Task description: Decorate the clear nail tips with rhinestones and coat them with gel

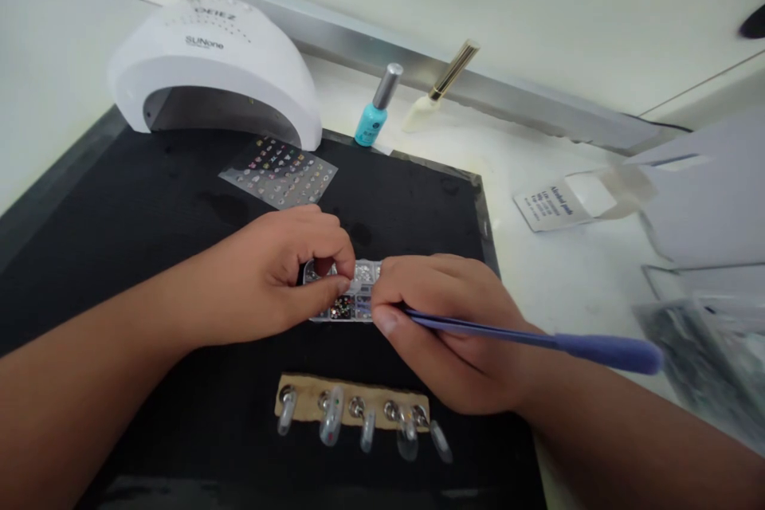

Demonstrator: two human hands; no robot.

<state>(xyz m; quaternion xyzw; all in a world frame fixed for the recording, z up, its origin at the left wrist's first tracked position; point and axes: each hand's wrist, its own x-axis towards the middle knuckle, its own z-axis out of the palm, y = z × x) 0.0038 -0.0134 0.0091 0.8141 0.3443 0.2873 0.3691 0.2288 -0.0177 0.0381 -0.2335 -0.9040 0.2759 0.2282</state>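
My left hand point(280, 275) pinches the left end of a clear compartment case of nail rhinestones point(358, 287), with its fingertips around the lid. The case lies on a black mat point(394, 207), and part of it is hidden by both hands. My right hand point(445, 331) grips a blue pick-up tool point(603, 353) like a pen. Its tip is hidden among my fingers, right beside the case. Below my hands, several clear false nail tips point(331, 417) stand on metal clips along a cardboard strip point(352, 401).
A white SUNone nail lamp point(209, 72) stands at the far edge of the mat. Beside it are a sheet of nail stickers point(278, 173), a teal polish bottle point(374, 107) and a gold-handled brush point(448, 76). An alcohol pads packet point(543, 205) and a plastic bag point(699, 358) lie to the right.
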